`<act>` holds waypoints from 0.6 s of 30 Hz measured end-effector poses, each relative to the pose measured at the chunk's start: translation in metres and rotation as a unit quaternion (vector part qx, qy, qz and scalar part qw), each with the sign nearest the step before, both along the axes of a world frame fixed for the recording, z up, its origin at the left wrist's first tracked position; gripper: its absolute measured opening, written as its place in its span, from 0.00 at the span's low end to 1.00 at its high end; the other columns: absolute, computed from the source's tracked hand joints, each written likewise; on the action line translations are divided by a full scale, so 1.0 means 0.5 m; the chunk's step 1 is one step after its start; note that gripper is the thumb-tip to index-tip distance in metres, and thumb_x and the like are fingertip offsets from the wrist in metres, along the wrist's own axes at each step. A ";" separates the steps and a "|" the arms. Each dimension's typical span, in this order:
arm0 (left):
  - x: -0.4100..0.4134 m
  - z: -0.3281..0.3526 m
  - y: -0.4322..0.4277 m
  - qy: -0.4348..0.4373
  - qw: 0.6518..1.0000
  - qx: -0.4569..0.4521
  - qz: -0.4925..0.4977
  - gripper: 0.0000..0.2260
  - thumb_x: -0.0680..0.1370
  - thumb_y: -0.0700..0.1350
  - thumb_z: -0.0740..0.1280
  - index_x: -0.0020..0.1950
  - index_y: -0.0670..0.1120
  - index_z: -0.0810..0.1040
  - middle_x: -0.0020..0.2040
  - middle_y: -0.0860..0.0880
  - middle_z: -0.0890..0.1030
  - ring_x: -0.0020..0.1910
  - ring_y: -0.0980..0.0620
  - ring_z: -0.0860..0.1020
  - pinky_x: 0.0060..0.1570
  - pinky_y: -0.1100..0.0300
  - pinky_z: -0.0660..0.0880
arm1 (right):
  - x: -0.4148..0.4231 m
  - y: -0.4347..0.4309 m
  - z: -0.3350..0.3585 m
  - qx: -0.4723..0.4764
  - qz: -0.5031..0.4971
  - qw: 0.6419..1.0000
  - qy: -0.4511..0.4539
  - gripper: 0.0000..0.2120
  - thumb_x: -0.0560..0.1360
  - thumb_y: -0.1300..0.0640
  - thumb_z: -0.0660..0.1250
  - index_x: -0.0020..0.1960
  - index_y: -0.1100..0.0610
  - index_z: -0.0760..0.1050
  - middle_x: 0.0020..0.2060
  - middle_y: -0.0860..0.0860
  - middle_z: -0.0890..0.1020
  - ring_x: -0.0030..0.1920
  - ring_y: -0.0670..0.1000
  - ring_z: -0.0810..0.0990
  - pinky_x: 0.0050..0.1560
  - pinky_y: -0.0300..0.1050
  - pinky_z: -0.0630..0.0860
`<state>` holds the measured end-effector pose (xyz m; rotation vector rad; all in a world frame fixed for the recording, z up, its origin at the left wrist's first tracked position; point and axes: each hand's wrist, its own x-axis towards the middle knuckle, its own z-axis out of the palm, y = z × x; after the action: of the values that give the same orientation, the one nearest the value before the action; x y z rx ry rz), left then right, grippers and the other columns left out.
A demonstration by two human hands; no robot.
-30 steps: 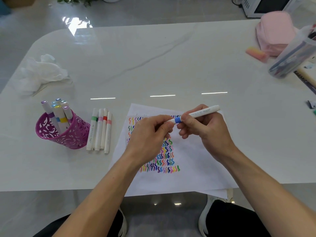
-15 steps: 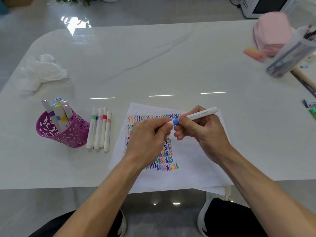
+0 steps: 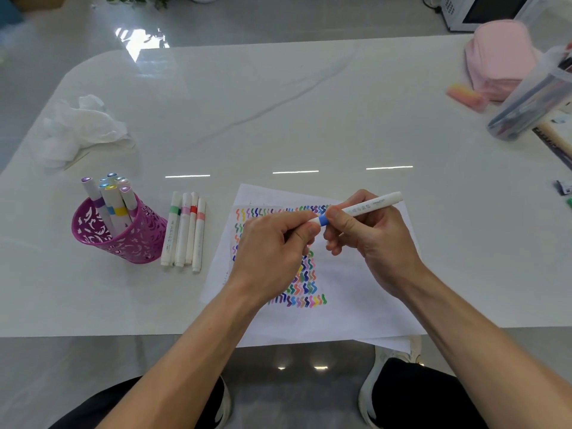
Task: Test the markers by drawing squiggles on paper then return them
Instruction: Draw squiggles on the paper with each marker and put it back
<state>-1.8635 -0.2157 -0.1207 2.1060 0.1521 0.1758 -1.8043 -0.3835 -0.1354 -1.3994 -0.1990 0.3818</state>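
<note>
A white marker with a blue band (image 3: 365, 207) is held above the paper (image 3: 346, 305), which is covered with rows of coloured squiggles. My right hand (image 3: 371, 243) grips the marker's barrel, thumb and fingers curled round it. My left hand (image 3: 272, 252) pinches the marker's left end, where its cap sits; the cap itself is hidden by my fingers. Several capped markers stand in a magenta cup (image 3: 123, 233) at the left. Several more white markers (image 3: 184, 230) lie side by side on the table between the cup and the paper.
A crumpled white tissue (image 3: 80, 131) lies at the far left. At the right edge are a pink pouch (image 3: 501, 57), a pink eraser (image 3: 467, 96) and a clear container of pens (image 3: 538, 97). The white table's near edge (image 3: 93, 334) runs just below the paper.
Both hands stay joined on the blue-banded marker; they have hardly shifted, and the marker's angle is the same.
</note>
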 end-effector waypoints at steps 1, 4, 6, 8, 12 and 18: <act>0.001 0.001 0.000 0.009 1.000 -0.008 0.002 0.06 0.80 0.45 0.70 0.50 0.51 0.87 0.34 0.54 0.82 0.34 0.55 0.81 0.39 0.53 0.79 | 0.000 0.000 0.002 -0.016 -0.002 1.000 -0.001 0.12 0.75 0.51 0.75 0.44 0.61 0.80 0.33 0.59 0.83 0.32 0.56 0.81 0.34 0.46 0.79; 0.005 0.003 0.001 0.022 1.000 -0.007 0.002 0.06 0.81 0.47 0.69 0.50 0.51 0.87 0.35 0.55 0.82 0.33 0.55 0.80 0.36 0.58 0.78 | 0.008 0.000 0.011 -0.047 -0.013 0.999 0.003 0.18 0.77 0.44 0.71 0.43 0.60 0.80 0.32 0.57 0.83 0.31 0.56 0.80 0.33 0.47 0.78; 0.006 0.003 -0.001 0.027 1.000 -0.004 0.002 0.07 0.81 0.47 0.68 0.49 0.51 0.86 0.34 0.54 0.81 0.33 0.54 0.80 0.35 0.59 0.76 | 0.015 -0.004 0.019 -0.053 -0.028 0.998 0.016 0.26 0.80 0.38 0.65 0.43 0.61 0.83 0.31 0.59 0.82 0.31 0.57 0.81 0.32 0.47 0.78; 0.006 0.003 -0.002 0.032 0.999 0.002 0.003 0.07 0.81 0.48 0.68 0.48 0.51 0.85 0.33 0.54 0.81 0.33 0.53 0.79 0.35 0.58 0.76 | 0.020 -0.008 0.020 -0.094 -0.041 0.995 0.015 0.31 0.82 0.36 0.60 0.40 0.61 0.84 0.29 0.59 0.82 0.29 0.57 0.80 0.29 0.45 0.77; 0.008 -0.001 -0.001 0.041 0.999 0.004 0.007 0.08 0.81 0.47 0.68 0.46 0.48 0.84 0.34 0.53 0.80 0.32 0.52 0.77 0.35 0.55 0.75 | 0.012 -0.003 0.006 -0.158 -0.068 0.985 0.031 0.29 0.85 0.42 0.61 0.28 0.56 0.69 0.22 0.51 0.69 0.23 0.48 0.68 0.25 0.37 0.66; 0.005 -0.001 -0.008 0.031 0.999 -0.002 0.014 0.07 0.81 0.46 0.69 0.46 0.48 0.86 0.35 0.54 0.80 0.32 0.52 0.77 0.33 0.57 0.75 | 0.002 0.009 0.007 -0.083 -0.056 0.994 0.042 0.29 0.87 0.48 0.59 0.26 0.47 0.61 0.24 0.45 0.59 0.25 0.48 0.57 0.26 0.37 0.59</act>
<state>-1.8608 -0.2196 -0.1210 2.1070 0.2183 0.1262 -1.8033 -0.3791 -0.1319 -1.5476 -0.0201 0.3693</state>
